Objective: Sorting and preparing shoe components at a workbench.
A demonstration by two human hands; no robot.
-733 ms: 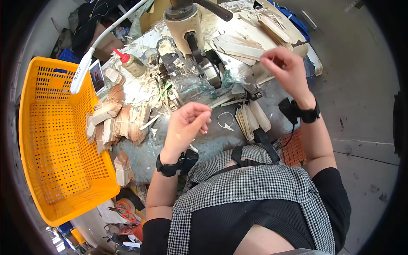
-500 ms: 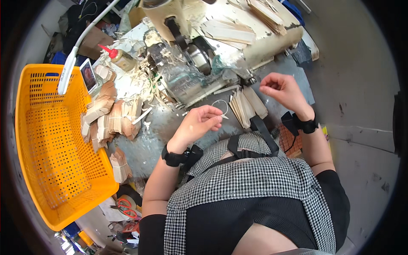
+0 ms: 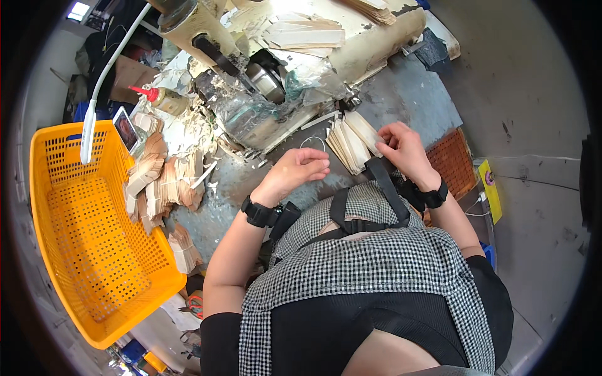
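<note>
My left hand (image 3: 293,170) is raised over the bench, thumb and fingertips pinched together. A thin whitish loop (image 3: 313,139), like a rubber band, stands out behind those fingers and seems held by them. Just to its right, a fanned stack of flat pale strips (image 3: 350,145) lies at the bench's near edge, against my apron. My right hand (image 3: 407,150) is at the stack's right side, its bent thumb and fingers on the edge of the rightmost strip. How much it grips there is partly hidden.
Beyond the stack stands a machine (image 3: 266,81) amid shavings. Tied bundles of strips (image 3: 179,182) lie at left beside a yellow basket (image 3: 103,232). A red-capped bottle (image 3: 169,100), a phone (image 3: 125,128) and a lamp (image 3: 88,135) are behind. More strips (image 3: 304,34) rest on the machine's top.
My right hand has come down and left onto the strips' right edge. My left hand stays pinched by the loop. The view has shifted slightly.
</note>
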